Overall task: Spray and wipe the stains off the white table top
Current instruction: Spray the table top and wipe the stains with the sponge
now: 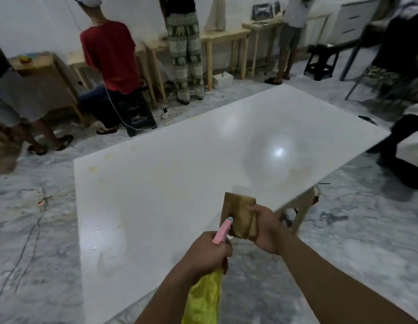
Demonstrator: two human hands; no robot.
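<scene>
A white table top [180,183] fills the middle of the view, with faint yellowish stains near its far left corner [93,169] and a brownish smear at the right edge [299,176]. My left hand [205,256] grips a yellow spray bottle [203,298] by its pink trigger head [223,231], nozzle pointing at the cloth. My right hand [265,226] holds a folded brown cloth [239,216] upright just above the table's near right edge.
Several people stand or sit at wooden benches [224,36] along the far wall. A black crate [140,115] and cables lie on the marble floor [28,230] to the left. A dark stool [321,64] stands far right.
</scene>
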